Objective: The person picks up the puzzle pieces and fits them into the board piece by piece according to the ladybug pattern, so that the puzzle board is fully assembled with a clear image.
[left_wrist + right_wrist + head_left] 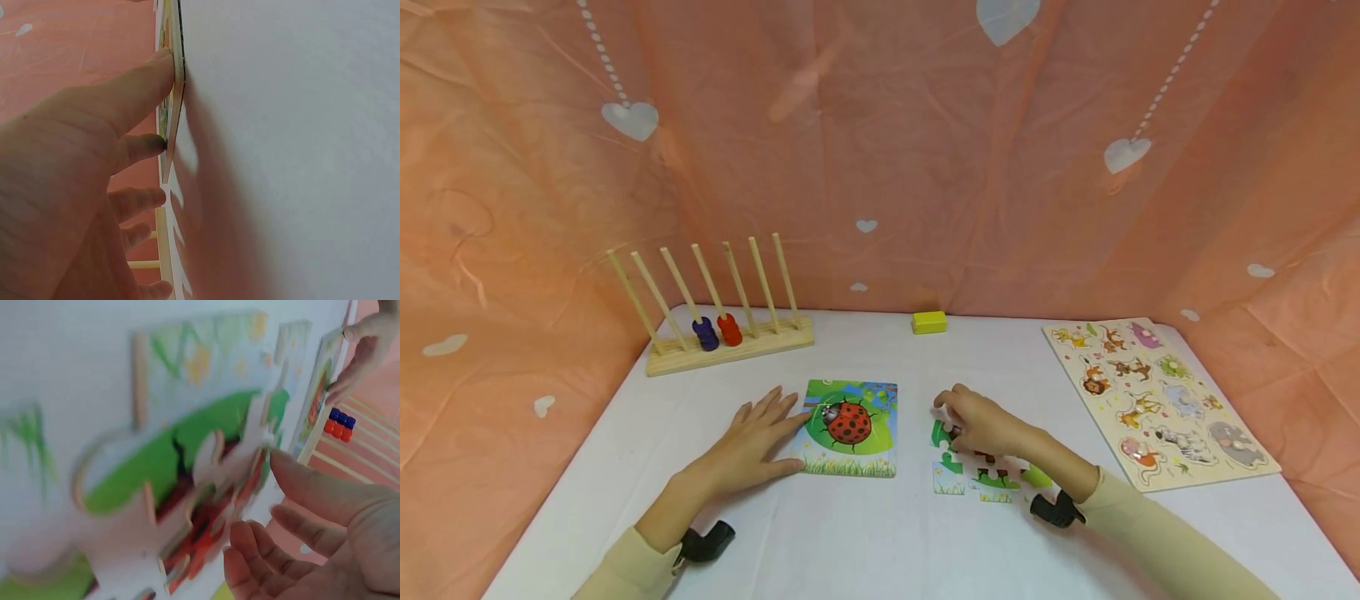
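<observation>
A square ladybug picture board [851, 425] lies flat on the table. My left hand [758, 442] is spread at its left side, with thumb and a fingertip touching its edge; in the left wrist view the thumb [140, 87] rests against the board [177, 69]. To the right lie loose ladybug puzzle pieces [949, 479], partly joined, with gaps between them. Over their upper part, my right hand [988, 425] has its thumb and fingers curled around a small puzzle piece [253, 475], mostly hidden by the hand in the head view.
A wooden peg stand [737, 346] with blue and red beads stands at the back left. A yellow block [929, 322] sits at the back middle. On the right lies an animal peg puzzle board [1120, 425]. An orange curtain [880, 150] hangs behind the white table [850, 550].
</observation>
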Motion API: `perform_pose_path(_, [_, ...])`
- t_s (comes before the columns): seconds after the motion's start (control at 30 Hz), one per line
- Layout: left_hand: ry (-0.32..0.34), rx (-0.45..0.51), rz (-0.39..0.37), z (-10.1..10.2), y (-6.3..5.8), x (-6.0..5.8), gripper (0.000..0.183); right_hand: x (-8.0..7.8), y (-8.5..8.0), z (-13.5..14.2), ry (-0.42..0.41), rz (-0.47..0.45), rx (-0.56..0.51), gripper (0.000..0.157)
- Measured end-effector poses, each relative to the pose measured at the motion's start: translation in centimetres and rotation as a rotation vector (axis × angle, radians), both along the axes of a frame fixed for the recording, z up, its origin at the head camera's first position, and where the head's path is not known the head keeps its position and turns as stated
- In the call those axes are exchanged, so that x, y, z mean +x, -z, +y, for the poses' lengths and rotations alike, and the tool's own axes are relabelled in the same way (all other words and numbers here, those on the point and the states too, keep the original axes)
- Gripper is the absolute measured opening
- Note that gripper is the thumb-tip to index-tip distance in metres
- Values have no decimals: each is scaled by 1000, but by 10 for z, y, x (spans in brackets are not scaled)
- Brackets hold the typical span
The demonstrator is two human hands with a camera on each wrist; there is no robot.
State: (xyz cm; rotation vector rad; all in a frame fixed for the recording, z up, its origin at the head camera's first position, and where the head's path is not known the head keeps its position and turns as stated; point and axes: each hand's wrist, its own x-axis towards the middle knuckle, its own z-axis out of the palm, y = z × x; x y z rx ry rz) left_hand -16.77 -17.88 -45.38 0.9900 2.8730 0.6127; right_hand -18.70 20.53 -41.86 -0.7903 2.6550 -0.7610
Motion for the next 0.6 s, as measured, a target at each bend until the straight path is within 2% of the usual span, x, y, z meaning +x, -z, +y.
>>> perform_pose_path(0.17, [8,-7,13,0,-1,0,69,4,5,-2,-8,32,1,50])
perform_pose_path(0.6, [0,5,-21,1,-3,2,70,5,7,-2,-23,69,5,45])
